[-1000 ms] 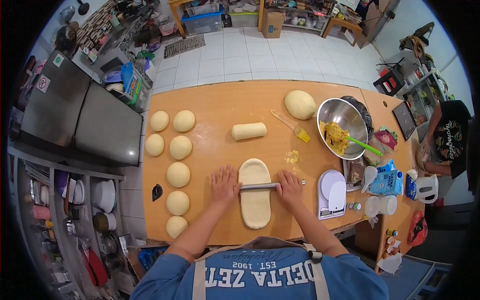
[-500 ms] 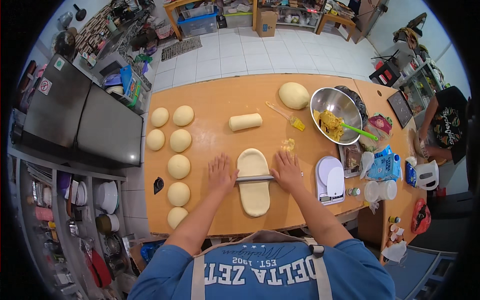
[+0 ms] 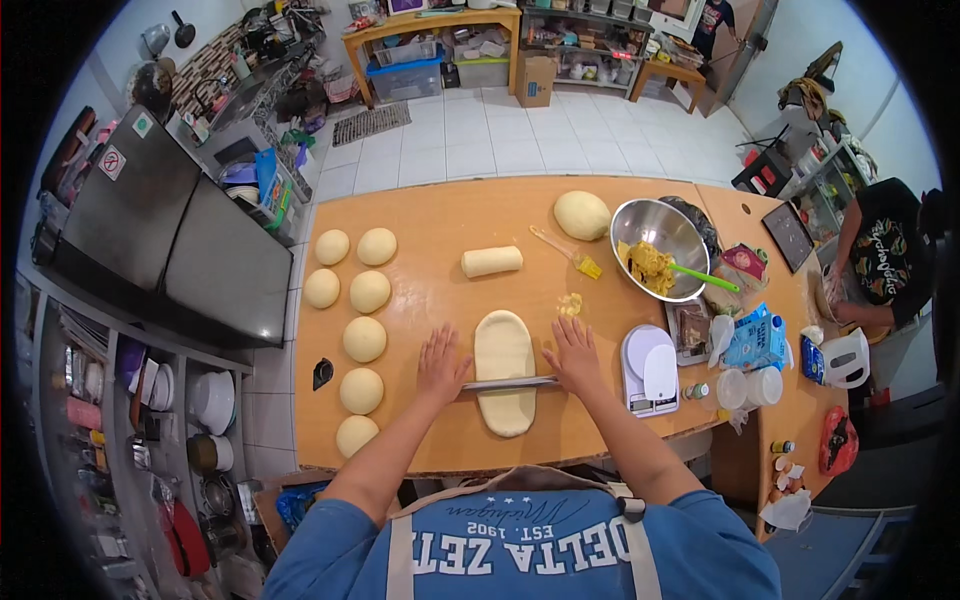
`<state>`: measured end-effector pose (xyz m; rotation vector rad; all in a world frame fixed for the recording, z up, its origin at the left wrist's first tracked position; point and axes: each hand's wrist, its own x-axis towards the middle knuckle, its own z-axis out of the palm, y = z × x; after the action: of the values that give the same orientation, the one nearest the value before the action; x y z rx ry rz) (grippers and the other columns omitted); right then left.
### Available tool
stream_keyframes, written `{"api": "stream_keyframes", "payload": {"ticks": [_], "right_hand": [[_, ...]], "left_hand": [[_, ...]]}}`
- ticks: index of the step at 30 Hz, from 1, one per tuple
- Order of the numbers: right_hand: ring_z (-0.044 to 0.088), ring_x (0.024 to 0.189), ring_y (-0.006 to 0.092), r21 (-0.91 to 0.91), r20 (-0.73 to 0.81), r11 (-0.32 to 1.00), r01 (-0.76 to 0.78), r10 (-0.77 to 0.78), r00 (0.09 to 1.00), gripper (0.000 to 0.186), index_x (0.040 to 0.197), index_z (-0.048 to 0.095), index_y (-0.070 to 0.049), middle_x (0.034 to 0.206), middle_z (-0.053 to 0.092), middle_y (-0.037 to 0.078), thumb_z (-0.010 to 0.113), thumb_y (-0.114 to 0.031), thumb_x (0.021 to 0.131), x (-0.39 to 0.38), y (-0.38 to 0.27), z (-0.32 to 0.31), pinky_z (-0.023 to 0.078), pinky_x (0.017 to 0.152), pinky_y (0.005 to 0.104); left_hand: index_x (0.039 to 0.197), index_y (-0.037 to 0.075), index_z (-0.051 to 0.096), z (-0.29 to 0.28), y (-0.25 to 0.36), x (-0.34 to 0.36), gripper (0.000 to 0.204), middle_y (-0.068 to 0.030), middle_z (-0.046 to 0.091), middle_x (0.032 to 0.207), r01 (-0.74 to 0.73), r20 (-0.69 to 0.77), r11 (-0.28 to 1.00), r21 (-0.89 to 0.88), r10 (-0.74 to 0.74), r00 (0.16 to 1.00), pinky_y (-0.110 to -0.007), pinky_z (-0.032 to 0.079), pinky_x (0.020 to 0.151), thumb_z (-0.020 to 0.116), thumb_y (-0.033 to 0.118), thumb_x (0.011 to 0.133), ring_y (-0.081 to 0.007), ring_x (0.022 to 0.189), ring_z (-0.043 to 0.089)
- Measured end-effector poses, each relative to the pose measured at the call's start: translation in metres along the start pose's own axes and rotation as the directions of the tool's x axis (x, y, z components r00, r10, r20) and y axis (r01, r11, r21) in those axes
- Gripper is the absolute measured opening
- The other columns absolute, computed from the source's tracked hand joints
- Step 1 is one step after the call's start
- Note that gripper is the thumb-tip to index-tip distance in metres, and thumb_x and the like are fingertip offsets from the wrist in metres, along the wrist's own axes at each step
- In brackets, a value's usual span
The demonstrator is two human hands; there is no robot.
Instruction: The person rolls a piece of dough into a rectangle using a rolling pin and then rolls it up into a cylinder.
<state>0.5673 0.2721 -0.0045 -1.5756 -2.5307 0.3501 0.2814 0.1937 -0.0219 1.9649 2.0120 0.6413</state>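
Observation:
An oval sheet of pale dough (image 3: 504, 345) lies lengthwise in front of me on the wooden table. Across its nearer half rests a thin metal rolling pin (image 3: 510, 384). My left hand (image 3: 441, 368) bears on the pin's left end, palm down with fingers stretched forward. At the other end my right hand (image 3: 574, 358) lies the same way, fingers straight and slightly spread. Beyond the sheet sits a rolled dough log (image 3: 492, 262). Several round dough balls (image 3: 365, 339) stand to the left, and a larger dough ball (image 3: 581, 216) is at the far side.
A steel bowl (image 3: 617, 228) holds yellow filling and a green-handled spatula (image 3: 705, 277). Near it lies a pastry brush (image 3: 566, 251). A white kitchen scale (image 3: 650, 370), a blue carton (image 3: 755, 340) and lidded tubs crowd the right. Another person (image 3: 885, 250) works at the far right.
Both hands have drawn the rolling pin toward me, from the sheet's middle to its nearer half. The view has tilted up slightly, so the table sits lower in it.

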Motion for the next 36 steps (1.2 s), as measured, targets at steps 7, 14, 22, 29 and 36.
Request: {"api": "stream_keyframes", "payload": {"ticks": [7,14,22,29,36], "right_hand": [[0.022,0.144,0.0325,-0.010,0.068,1.000,-0.001,0.002,0.998,0.066,0.146,0.035,-0.007,0.153,0.030,0.014,0.049,-0.044,0.093,-0.034,-0.010,0.012,0.011,0.118,0.0496],[0.029,0.141,0.0326,-0.007,0.023,0.999,0.046,-0.046,0.999,0.066,0.144,0.039,-0.008,0.151,0.034,0.014,0.050,-0.048,0.092,-0.099,-0.008,0.021,0.014,0.116,0.0527],[0.022,0.144,0.0334,-0.002,-0.021,0.999,-0.032,0.032,0.999,0.071,0.148,0.030,-0.007,0.155,0.026,0.014,0.049,-0.048,0.093,-0.042,-0.002,0.009,0.012,0.116,0.0544],[0.019,0.145,0.0312,0.020,0.125,0.997,-0.071,0.068,0.990,0.068,0.148,0.029,-0.006,0.155,0.025,0.013,0.048,-0.045,0.094,-0.044,-0.007,0.014,0.012,0.117,0.0509],[0.030,0.140,0.0314,-0.049,0.012,0.998,0.035,-0.035,0.999,0.067,0.143,0.038,-0.008,0.149,0.036,0.013,0.053,-0.045,0.090,-0.091,-0.011,0.011,0.018,0.115,0.0523]], "left_hand": [[0.143,0.005,0.038,0.016,0.009,-0.035,0.066,-0.0153,0.032,0.152,0.053,0.093,0.979,0.199,-0.073,0.993,-0.051,0.014,0.116,0.048,0.047,0.093,-0.0350,0.142,0.025],[0.145,0.007,0.036,0.012,0.021,-0.103,0.066,-0.0144,0.029,0.153,-0.045,0.202,0.987,0.154,0.013,0.979,-0.055,0.012,0.115,0.046,0.048,0.094,-0.0348,0.143,0.023],[0.151,0.006,0.021,-0.007,0.021,-0.042,0.073,-0.0161,0.015,0.158,-0.016,0.160,0.990,0.143,-0.007,0.987,-0.051,0.008,0.117,0.046,0.046,0.095,-0.0358,0.146,0.012],[0.147,0.006,0.032,0.019,0.012,-0.050,0.064,-0.0124,0.021,0.157,0.104,0.143,0.974,0.201,-0.134,0.981,-0.049,0.009,0.118,0.044,0.043,0.096,-0.0324,0.145,0.016],[0.145,0.007,0.037,0.015,0.027,-0.089,0.063,-0.0121,0.031,0.153,0.013,0.125,0.971,0.238,-0.043,0.991,-0.054,0.012,0.116,0.045,0.045,0.095,-0.0341,0.141,0.027]]}}
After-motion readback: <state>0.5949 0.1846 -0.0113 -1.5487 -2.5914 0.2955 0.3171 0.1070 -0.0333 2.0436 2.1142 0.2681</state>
